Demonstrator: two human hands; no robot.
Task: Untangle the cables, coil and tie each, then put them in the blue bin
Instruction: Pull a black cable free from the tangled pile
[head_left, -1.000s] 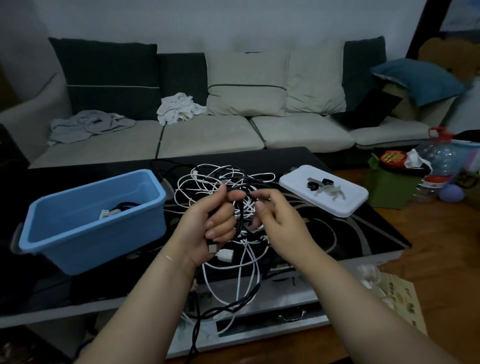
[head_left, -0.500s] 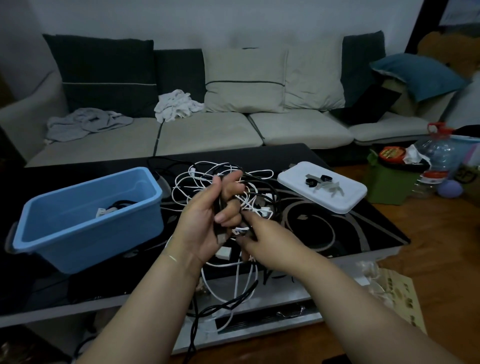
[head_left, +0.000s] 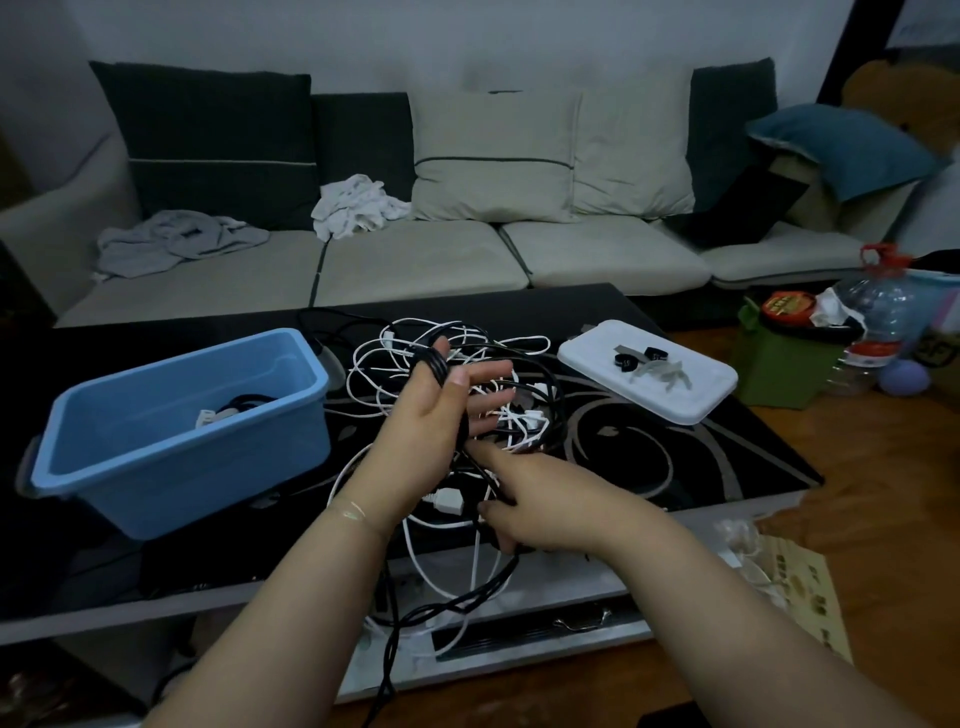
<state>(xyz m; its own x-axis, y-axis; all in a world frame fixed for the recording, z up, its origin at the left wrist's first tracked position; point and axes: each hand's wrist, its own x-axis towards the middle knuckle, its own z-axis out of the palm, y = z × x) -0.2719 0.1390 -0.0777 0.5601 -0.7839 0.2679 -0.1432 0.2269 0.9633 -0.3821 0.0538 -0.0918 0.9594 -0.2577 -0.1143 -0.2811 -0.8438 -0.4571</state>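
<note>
Midway: black cable being coiled on left hand

Left hand (head_left: 436, 415) raised, fingers spread and straight, serving as a former for loops of black cable (head_left: 439, 366) wound round it. Right hand (head_left: 524, 506) lower, pinching the same cable's trailing length, probably to feed slack. Tangle of white cables (head_left: 400, 364) lying on table (head_left: 727, 467) behind. Blue bin (head_left: 171, 441) just left, one coil already inside. Ties waiting on white lid (head_left: 675, 395)
</note>
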